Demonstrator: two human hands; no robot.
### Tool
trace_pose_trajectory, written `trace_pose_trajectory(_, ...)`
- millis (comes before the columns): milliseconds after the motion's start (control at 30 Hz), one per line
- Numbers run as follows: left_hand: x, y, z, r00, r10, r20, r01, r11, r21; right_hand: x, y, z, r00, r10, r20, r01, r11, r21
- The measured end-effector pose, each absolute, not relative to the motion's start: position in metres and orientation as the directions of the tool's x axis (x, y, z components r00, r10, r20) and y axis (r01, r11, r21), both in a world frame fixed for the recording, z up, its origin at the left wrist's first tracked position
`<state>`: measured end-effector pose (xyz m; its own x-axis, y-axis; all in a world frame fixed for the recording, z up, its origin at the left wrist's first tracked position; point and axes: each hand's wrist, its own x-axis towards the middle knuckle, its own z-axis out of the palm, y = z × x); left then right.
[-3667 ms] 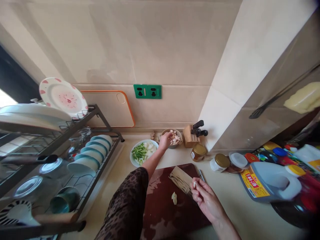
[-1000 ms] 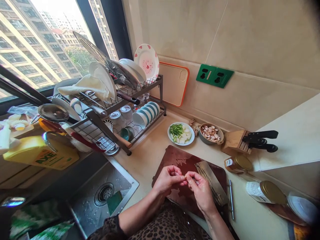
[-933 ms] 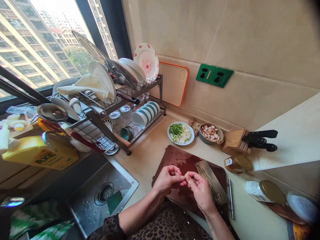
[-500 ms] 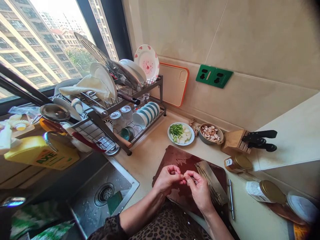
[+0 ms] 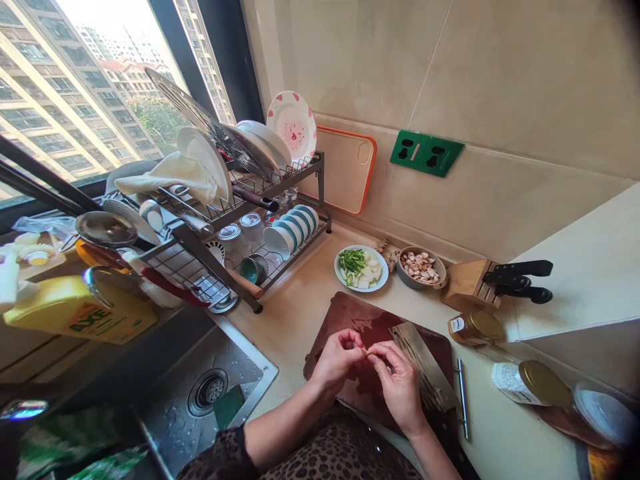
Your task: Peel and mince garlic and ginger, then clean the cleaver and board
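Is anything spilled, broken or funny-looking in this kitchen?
Nothing looks spilled or broken. The cutting board has pale smears, and a cleaver lies flat on it, right beside the right hand pinching a small piece with the left hand.

Head-worn view, down onto counter (image 5: 295, 313)

Small piece (image 5: 367, 351) pinched between fingers of left hand (image 5: 340, 357) and right hand (image 5: 400, 387): too small to identify, mostly covered by fingertips; near side of cleaver (image 5: 423, 367) hidden behind right hand, handle not discernible; near edge of cutting board (image 5: 345, 320) covered by both wrists; forearms cut off by bottom edge; bowl (image 5: 420, 267) contents too small to name; jars (image 5: 530, 385) on worktop at lower right blurred, outermost cut by edge; green shape (image 5: 65, 447) at bottom left too blurred to tell.
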<state>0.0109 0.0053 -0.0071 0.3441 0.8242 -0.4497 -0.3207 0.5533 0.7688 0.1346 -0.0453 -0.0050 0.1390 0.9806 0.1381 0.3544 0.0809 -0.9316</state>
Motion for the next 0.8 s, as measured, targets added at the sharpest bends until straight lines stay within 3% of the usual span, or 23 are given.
trace_pose_trajectory(133, 0.015, 0.002, -0.008, 0.381, 0.782, -0.492, -0.322, 0.612, 0.723, 0.127, -0.045, -0.015, 0.202, 0.978, -0.061, -0.024, -0.058, -0.998)
trace_pose_trajectory(233, 0.013, 0.0, -0.012, 0.389, 0.797, -0.462, -0.267, 0.578, 0.772, 0.128, -0.043, -0.018, 0.254, 0.946, -0.201, -0.318, -0.115, -0.941)
trace_pose_trajectory(333, 0.008, 0.0, -0.012, 0.347, 0.822, -0.452, -0.199, 0.536, 0.821, 0.133, -0.041, -0.016, 0.23, 0.93, -0.286, -0.47, -0.151, -0.87)
trace_pose_trajectory(433, 0.005, 0.002, -0.006, 0.349, 0.834, -0.428, -0.23, 0.519, 0.823, 0.138, -0.042, -0.017, 0.216, 0.93, -0.297, -0.424, -0.184, -0.886)
trace_pose_trajectory(600, 0.005, 0.002, 0.003, 0.393, 0.838, -0.379, -0.26, 0.496, 0.828, 0.141, -0.044, -0.026, 0.24, 0.945, -0.221, -0.19, -0.177, -0.966)
trace_pose_trajectory(800, 0.008, 0.001, 0.005, 0.353, 0.871, -0.34, -0.334, 0.457, 0.824, 0.144, -0.045, -0.016, 0.234, 0.972, -0.003, 0.192, -0.049, -0.98)
